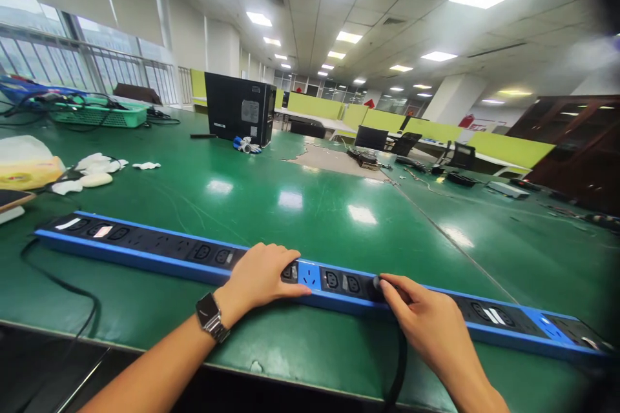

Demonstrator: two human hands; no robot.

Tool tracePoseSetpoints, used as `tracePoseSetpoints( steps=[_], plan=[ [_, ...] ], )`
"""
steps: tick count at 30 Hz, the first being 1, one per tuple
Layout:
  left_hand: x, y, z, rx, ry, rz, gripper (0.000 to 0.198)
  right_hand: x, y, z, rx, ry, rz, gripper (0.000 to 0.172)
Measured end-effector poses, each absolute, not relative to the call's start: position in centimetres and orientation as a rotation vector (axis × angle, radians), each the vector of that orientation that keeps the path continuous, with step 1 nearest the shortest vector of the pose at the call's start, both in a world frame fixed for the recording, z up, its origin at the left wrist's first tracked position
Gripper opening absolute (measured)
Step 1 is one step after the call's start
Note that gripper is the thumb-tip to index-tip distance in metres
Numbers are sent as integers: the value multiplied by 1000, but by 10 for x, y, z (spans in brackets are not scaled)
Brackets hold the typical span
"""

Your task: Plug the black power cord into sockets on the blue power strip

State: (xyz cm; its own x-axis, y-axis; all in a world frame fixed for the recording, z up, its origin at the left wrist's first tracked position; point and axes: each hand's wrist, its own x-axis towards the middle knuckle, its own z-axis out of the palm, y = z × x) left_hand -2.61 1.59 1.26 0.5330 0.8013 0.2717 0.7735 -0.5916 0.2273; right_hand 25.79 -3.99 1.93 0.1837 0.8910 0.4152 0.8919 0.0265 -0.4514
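A long blue and black power strip (pixel 184 264) lies across the green table near its front edge. My left hand (pixel 264 274) wears a watch at the wrist and grips the strip, thumb on the near side and fingers over the far side, beside a blue socket (pixel 309 276). To its right, my right hand (pixel 421 310) pinches a black plug (pixel 376 284) against the strip's top. How deep the plug sits cannot be made out. Its thick black cable (pixel 400 368) hangs down below my right hand. Two sockets (pixel 343 281) show between my hands.
A black computer case (pixel 237 106) stands at the back, with a blue and white bundle (pixel 247 145) before it. A green basket of cables (pixel 111 116) and white scraps (pixel 97 164) lie left. Loose electronics (pixel 365 158) lie beyond. A thin cable (pixel 92 297) leaves the strip's left end.
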Motion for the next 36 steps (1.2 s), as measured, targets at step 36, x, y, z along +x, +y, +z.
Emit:
tracePoseSetpoints(
  steps=[36],
  plan=[
    [114, -3, 22, 2829, 944, 830, 27, 306, 4, -4, -2225, -1617, 60, 41]
  ],
)
